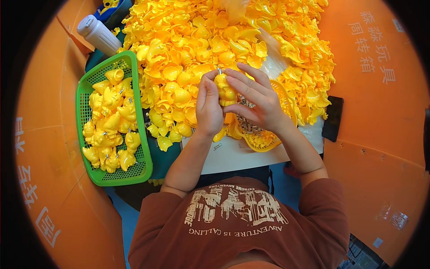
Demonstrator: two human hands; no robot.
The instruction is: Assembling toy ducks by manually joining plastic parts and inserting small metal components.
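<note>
Between my two hands is a glossy yellow plastic figure (226,91), upright, with a short metal pin (219,71) sticking out of its top. My left hand (209,104) is closed against the figure's left side, thumb raised along it. From the right, my right hand (256,96) grips it with fingertips and thumb. Just beneath my right hand, a yellow basket (264,145) holds many small metal pins (249,125), partly hidden by the hand and wrist. A few loose pins (217,146) lie on the white work surface (210,165).
A large heap of yellow plastic shells (179,58) spreads across the far side. At left, a green basket (146,166) holds assembled yellow figures (109,119) with pins. A white bottle (99,35) stands behind it. Orange panels (376,148) flank both sides; a dark phone-like slab (333,119) lies right.
</note>
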